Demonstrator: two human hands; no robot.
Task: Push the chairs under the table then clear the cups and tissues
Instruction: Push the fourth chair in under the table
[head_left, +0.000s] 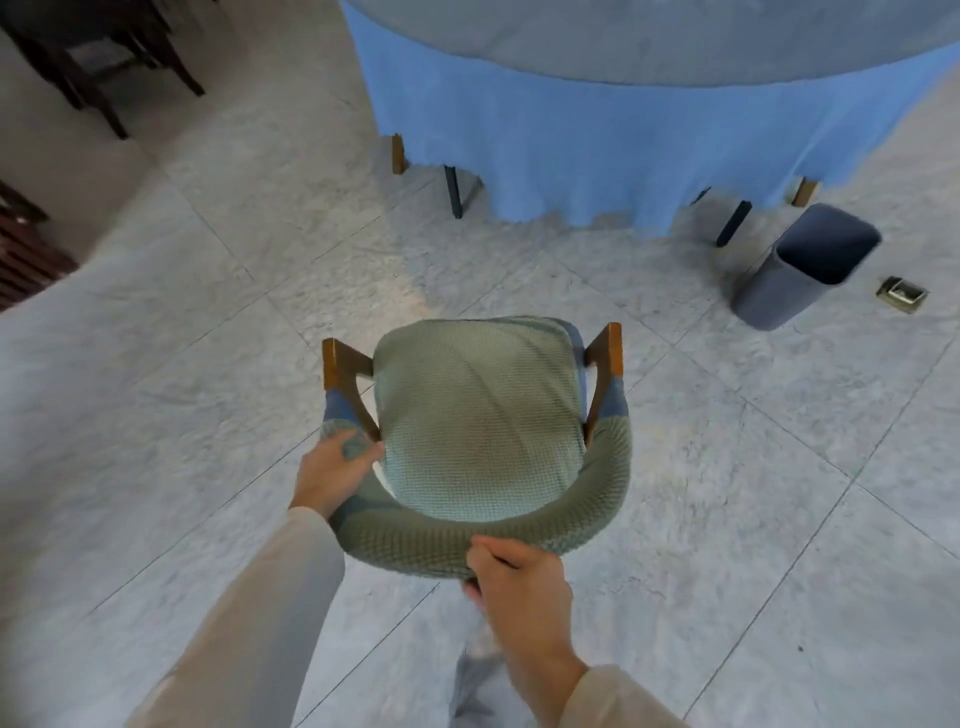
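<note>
A chair (478, 415) with a green knitted cover and brown wooden arms stands on the tiled floor, its seat facing the table. The round table (649, 140), draped in a blue cloth with a grey top, is at the top of the view, some way beyond the chair. My left hand (332, 475) grips the left end of the curved backrest. My right hand (519, 582) grips the middle of the backrest from behind. No cups or tissues show in this view.
A dark grey waste bin (795, 270) stands on the floor right of the chair, near the table's edge. A small brass floor socket (903, 294) lies beside it. Dark wooden furniture legs (93, 67) fill the top left corner. Table legs (453, 191) show below the cloth.
</note>
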